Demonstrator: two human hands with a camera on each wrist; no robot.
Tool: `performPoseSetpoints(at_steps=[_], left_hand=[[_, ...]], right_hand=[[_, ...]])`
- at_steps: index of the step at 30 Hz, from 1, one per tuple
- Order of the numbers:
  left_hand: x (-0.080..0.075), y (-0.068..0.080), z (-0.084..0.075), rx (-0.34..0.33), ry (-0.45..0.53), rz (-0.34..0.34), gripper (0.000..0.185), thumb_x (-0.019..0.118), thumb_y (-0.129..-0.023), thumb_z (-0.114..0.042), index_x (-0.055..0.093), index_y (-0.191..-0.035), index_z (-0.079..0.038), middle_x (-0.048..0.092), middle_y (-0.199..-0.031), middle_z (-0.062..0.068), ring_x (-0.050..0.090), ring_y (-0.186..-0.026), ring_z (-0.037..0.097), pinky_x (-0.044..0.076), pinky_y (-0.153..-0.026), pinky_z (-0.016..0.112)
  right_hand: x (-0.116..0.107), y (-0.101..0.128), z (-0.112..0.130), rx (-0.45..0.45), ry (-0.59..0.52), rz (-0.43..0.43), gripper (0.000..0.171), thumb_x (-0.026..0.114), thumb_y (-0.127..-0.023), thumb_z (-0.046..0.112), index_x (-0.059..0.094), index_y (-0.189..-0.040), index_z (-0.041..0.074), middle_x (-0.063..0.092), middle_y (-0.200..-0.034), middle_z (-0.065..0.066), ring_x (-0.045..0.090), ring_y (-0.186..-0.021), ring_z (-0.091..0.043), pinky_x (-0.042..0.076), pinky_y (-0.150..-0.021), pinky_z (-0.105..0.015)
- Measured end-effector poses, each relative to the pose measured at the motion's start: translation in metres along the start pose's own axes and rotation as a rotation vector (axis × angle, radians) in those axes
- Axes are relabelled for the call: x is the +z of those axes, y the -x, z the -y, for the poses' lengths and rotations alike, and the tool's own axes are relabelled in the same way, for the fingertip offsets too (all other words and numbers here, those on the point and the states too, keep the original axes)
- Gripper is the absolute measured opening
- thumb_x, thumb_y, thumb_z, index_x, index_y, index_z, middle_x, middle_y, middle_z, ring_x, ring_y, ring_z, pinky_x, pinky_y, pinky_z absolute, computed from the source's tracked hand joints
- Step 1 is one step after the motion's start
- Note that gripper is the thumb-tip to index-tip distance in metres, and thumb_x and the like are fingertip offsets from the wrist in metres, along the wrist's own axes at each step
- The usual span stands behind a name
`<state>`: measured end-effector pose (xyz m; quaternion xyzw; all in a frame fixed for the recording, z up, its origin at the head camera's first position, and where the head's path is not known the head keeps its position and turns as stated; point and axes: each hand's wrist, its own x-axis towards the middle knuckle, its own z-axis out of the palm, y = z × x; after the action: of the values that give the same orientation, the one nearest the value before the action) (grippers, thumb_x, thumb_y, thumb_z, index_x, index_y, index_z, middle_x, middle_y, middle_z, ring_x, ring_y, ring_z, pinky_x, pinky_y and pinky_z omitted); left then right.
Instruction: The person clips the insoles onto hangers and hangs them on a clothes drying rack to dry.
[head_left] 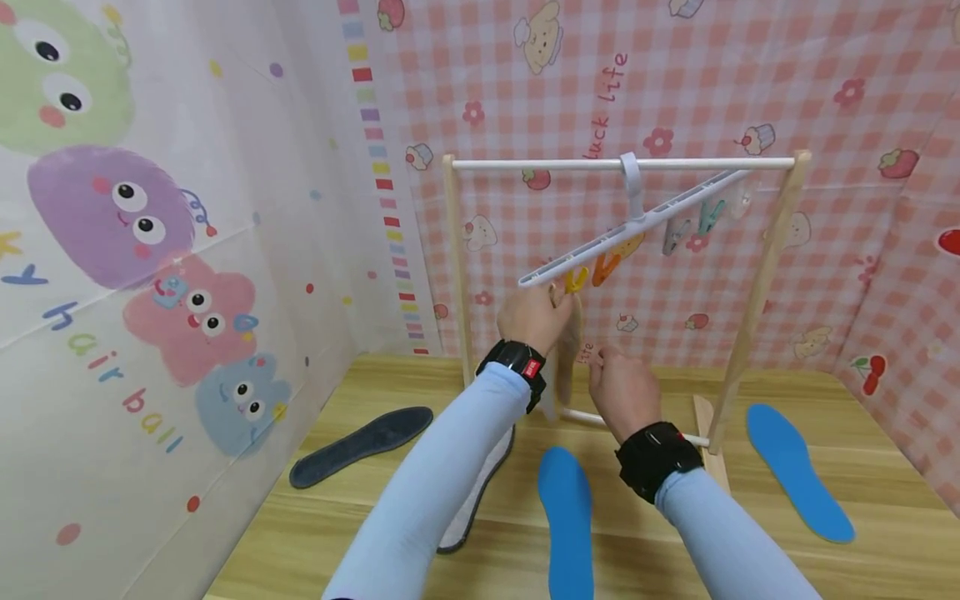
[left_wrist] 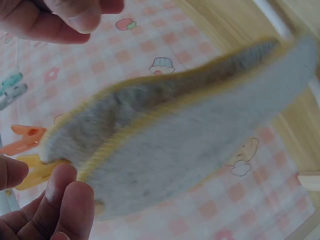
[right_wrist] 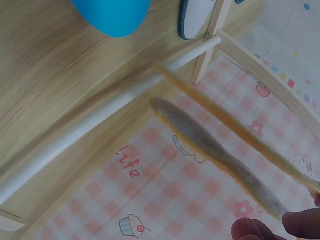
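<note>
Two grey fuzzy insoles with yellow edging, a near one (left_wrist: pixel 165 155) and a far one (left_wrist: pixel 120 107), hang below the tilted white hanger (head_left: pixel 600 244). My left hand (head_left: pixel 534 321) pinches the near insole at its upper end, under the hanger's lower left end. The far insole's top meets the yellow clip (left_wrist: pixel 37 172); whether the clip bites it, I cannot tell. Beside that clip hangs an orange clip (head_left: pixel 605 269). To the right of the insoles, a little lower, my right hand (head_left: pixel 624 392) has its fingers loosely bent around nothing.
A wooden rack with a white top rod (head_left: pixel 525 165) carries the hanger. Grey and teal clips (head_left: pixel 710 217) hang on its raised right side. On the wooden tabletop (head_left: pixel 337 533) lie a dark insole (head_left: pixel 362 446), a grey-white insole (head_left: pixel 480 496) and two blue insoles (head_left: pixel 566 517).
</note>
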<state>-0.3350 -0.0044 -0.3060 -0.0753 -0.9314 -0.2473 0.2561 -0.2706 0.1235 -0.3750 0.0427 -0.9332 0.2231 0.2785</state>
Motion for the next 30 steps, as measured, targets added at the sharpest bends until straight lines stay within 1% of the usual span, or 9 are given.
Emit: performPoseSetpoints(at_steps=[3,4,7,10,14,18,22,25,30], left_hand=[[0.003,0.006,0.007,0.013,0.029,-0.006,0.045,0.06,-0.094,-0.037,0.045,-0.055,-0.019,0.036,-0.049,-0.007,0.039,-0.044,0.01,0.027,-0.039,0.027],[0.004,0.009,0.009,0.014,0.029,0.002,0.047,0.059,-0.094,-0.038,0.046,-0.053,-0.019,0.038,-0.048,-0.007,0.041,-0.043,0.01,0.028,-0.038,0.027],[0.005,0.016,0.015,0.018,0.036,0.03,0.053,0.06,-0.095,-0.042,0.05,-0.05,-0.017,0.04,-0.045,-0.007,0.042,-0.042,0.01,0.026,-0.038,0.026],[0.005,0.022,0.021,0.026,0.021,0.05,0.054,0.061,-0.095,-0.043,0.05,-0.049,-0.016,0.04,-0.045,-0.007,0.041,-0.041,0.01,0.025,-0.038,0.026],[0.006,0.027,0.028,0.032,-0.016,0.064,0.055,0.061,-0.095,-0.042,0.048,-0.048,-0.017,0.037,-0.046,-0.008,0.04,-0.042,0.009,0.024,-0.038,0.026],[0.007,0.031,0.035,0.019,-0.006,0.09,0.057,0.061,-0.095,-0.042,0.046,-0.047,-0.017,0.033,-0.045,-0.008,0.037,-0.042,0.008,0.022,-0.039,0.025],[0.009,0.037,0.041,-0.005,-0.004,0.108,0.057,0.06,-0.095,-0.042,0.045,-0.046,-0.017,0.032,-0.044,-0.008,0.035,-0.04,0.008,0.022,-0.038,0.026],[0.011,0.041,0.045,-0.006,-0.018,0.119,0.058,0.059,-0.095,-0.044,0.047,-0.045,-0.018,0.034,-0.042,-0.009,0.037,-0.04,0.009,0.024,-0.038,0.026],[0.011,0.049,0.051,0.018,0.009,0.149,0.062,0.057,-0.096,-0.053,0.053,-0.046,-0.016,0.038,-0.043,-0.008,0.038,-0.04,0.008,0.025,-0.037,0.025]], right_hand=[[-0.001,0.003,-0.003,0.01,0.001,0.008,0.021,0.057,-0.097,0.011,0.069,-0.101,-0.005,0.066,-0.074,-0.019,0.063,-0.061,-0.033,0.048,-0.052,-0.047],[-0.001,0.004,-0.003,0.012,0.003,0.009,0.022,0.058,-0.097,0.011,0.069,-0.104,-0.007,0.067,-0.077,-0.02,0.064,-0.062,-0.034,0.049,-0.053,-0.048],[-0.001,0.009,-0.006,0.015,0.012,0.01,0.023,0.06,-0.095,0.011,0.069,-0.105,-0.008,0.07,-0.083,-0.022,0.066,-0.066,-0.036,0.051,-0.057,-0.05],[0.0,0.013,-0.008,0.018,0.019,0.018,0.025,0.06,-0.095,0.011,0.069,-0.108,-0.008,0.071,-0.088,-0.024,0.067,-0.069,-0.039,0.052,-0.058,-0.052],[0.0,0.017,-0.012,0.028,0.023,0.034,0.028,0.058,-0.096,0.013,0.067,-0.111,-0.008,0.071,-0.087,-0.024,0.066,-0.066,-0.04,0.051,-0.057,-0.052],[-0.002,0.02,-0.015,0.043,0.032,0.055,0.03,0.061,-0.097,0.016,0.066,-0.114,-0.007,0.071,-0.085,-0.023,0.066,-0.064,-0.037,0.051,-0.055,-0.05],[-0.004,0.022,-0.019,0.061,0.032,0.082,0.03,0.061,-0.098,0.017,0.066,-0.115,-0.007,0.071,-0.089,-0.023,0.068,-0.071,-0.037,0.053,-0.061,-0.05],[-0.005,0.025,-0.024,0.069,0.021,0.096,0.03,0.06,-0.098,0.016,0.067,-0.114,-0.008,0.071,-0.092,-0.024,0.068,-0.076,-0.039,0.053,-0.066,-0.052],[-0.009,0.03,-0.03,0.086,0.018,0.145,0.03,0.06,-0.097,0.015,0.066,-0.114,-0.009,0.071,-0.095,-0.025,0.069,-0.08,-0.039,0.053,-0.069,-0.053]])
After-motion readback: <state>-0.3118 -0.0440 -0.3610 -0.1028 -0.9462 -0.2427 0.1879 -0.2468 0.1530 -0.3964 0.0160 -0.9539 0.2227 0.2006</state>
